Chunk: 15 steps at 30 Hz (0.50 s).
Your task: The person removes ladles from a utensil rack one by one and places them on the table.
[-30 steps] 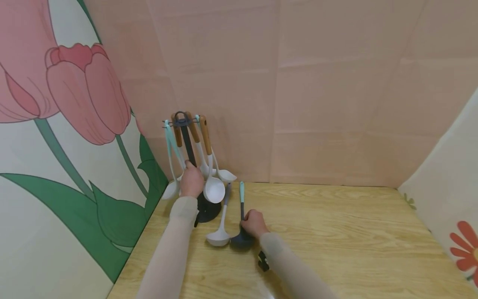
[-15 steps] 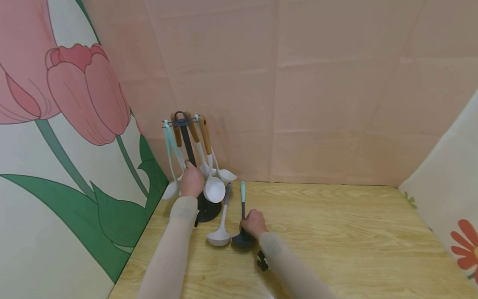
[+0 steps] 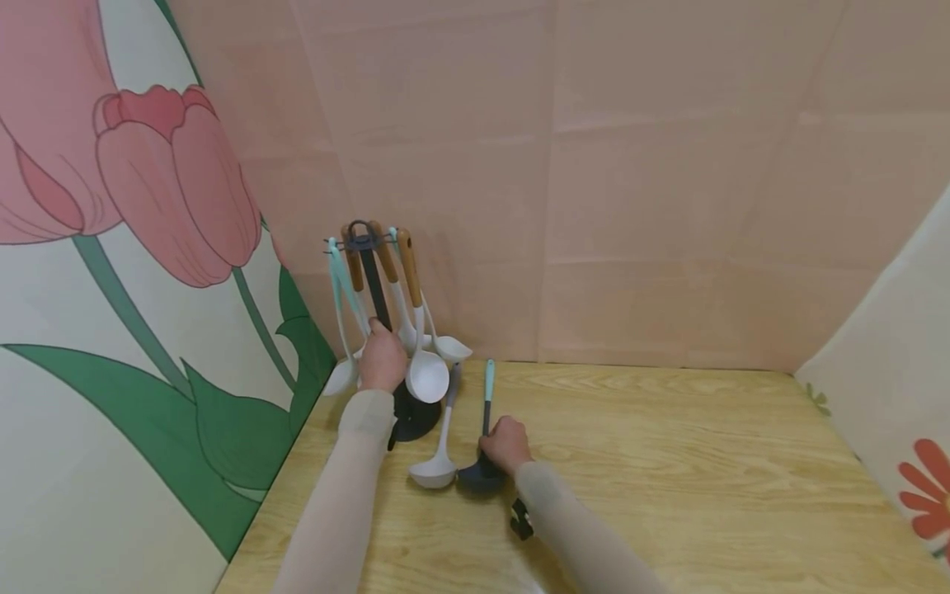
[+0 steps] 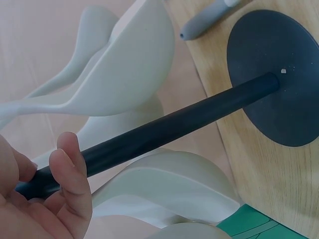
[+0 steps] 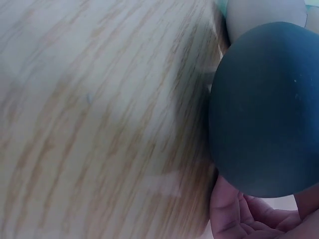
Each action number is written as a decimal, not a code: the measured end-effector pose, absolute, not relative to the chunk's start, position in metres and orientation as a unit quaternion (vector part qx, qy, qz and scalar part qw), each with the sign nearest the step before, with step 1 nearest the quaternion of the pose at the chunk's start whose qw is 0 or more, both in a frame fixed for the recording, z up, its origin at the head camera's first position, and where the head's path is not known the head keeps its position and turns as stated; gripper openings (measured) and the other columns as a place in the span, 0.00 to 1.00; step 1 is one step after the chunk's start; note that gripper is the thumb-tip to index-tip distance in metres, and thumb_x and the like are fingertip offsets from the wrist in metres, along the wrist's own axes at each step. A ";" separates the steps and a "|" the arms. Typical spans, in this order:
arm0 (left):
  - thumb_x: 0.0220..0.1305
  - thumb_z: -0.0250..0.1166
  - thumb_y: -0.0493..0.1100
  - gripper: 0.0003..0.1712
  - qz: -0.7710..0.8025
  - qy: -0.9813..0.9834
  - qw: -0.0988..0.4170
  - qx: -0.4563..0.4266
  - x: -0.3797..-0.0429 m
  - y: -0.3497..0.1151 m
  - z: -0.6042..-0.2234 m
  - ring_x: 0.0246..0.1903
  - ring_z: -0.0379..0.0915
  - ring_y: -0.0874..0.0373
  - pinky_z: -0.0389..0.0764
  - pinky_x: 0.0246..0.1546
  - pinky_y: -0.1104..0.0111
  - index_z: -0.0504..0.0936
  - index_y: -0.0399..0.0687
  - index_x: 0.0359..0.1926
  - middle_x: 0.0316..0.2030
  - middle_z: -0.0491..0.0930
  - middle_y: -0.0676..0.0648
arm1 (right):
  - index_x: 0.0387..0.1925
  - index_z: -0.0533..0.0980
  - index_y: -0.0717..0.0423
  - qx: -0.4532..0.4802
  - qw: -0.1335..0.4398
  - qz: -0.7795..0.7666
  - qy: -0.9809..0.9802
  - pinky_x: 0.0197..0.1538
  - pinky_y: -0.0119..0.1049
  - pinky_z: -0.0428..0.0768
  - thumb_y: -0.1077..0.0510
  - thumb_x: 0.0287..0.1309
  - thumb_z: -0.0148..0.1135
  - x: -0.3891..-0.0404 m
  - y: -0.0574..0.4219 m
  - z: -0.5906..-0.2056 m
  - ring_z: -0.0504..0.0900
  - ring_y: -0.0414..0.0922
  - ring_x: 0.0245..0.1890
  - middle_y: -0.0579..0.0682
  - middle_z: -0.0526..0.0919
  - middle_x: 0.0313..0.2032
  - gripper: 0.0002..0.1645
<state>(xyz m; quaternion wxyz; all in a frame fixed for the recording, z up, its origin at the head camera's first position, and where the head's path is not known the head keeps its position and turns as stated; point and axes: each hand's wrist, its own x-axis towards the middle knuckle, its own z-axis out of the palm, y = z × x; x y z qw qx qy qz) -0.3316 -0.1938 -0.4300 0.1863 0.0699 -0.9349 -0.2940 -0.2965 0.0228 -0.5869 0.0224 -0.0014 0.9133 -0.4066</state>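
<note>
My left hand (image 3: 383,356) grips the black post (image 4: 164,127) of a utensil stand, its fingers curled round the pole above the round black base (image 4: 279,119). White ladles and spoons with wooden or mint handles hang from the stand's top ring (image 3: 361,239); one white ladle (image 3: 427,377) hangs just right of that hand. My right hand (image 3: 506,444) pinches a dark ladle (image 3: 481,478) with a mint handle low on its shaft. In the right wrist view the dark bowl (image 5: 266,109) covers part of the fingers. A grey-white ladle (image 3: 434,472) lies on the table, left of the dark one.
The wooden table (image 3: 668,462) runs to a pink cloth wall (image 3: 668,206) behind the stand. At the left rises a tulip-print panel (image 3: 178,190), close to the hanging utensils. Another printed panel (image 3: 891,371) bounds the right side.
The dark ladle's handle end has swung slightly to the right, while its bowl stays nearly in place in the right hand. My left hand keeps its hold on the post.
</note>
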 end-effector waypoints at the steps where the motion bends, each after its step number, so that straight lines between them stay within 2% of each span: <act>1: 0.79 0.46 0.41 0.32 -0.294 -0.935 0.186 0.072 -0.332 -0.194 -0.430 0.39 0.82 0.33 0.80 0.40 0.45 0.49 0.22 0.71 0.38 0.82 0.25 | 0.14 0.77 0.59 -0.002 0.023 -0.407 0.913 0.23 0.35 0.75 0.63 0.46 0.67 -0.297 0.023 -0.587 0.75 0.44 0.19 0.49 0.78 0.17 0.11; 7: 0.79 0.45 0.42 0.31 -0.293 -0.934 0.188 0.081 -0.332 -0.192 -0.430 0.40 0.82 0.33 0.80 0.40 0.45 0.51 0.22 0.70 0.40 0.81 0.25 | 0.17 0.79 0.59 0.003 0.038 -0.409 0.912 0.26 0.35 0.77 0.62 0.48 0.68 -0.299 0.023 -0.586 0.77 0.44 0.21 0.49 0.79 0.19 0.09; 15: 0.80 0.44 0.43 0.31 -0.303 -0.934 0.175 0.078 -0.333 -0.193 -0.429 0.40 0.81 0.34 0.80 0.40 0.46 0.49 0.24 0.71 0.42 0.81 0.26 | 0.18 0.76 0.60 0.004 0.057 -0.400 0.915 0.23 0.36 0.76 0.61 0.48 0.66 -0.300 0.023 -0.584 0.77 0.45 0.19 0.51 0.78 0.18 0.09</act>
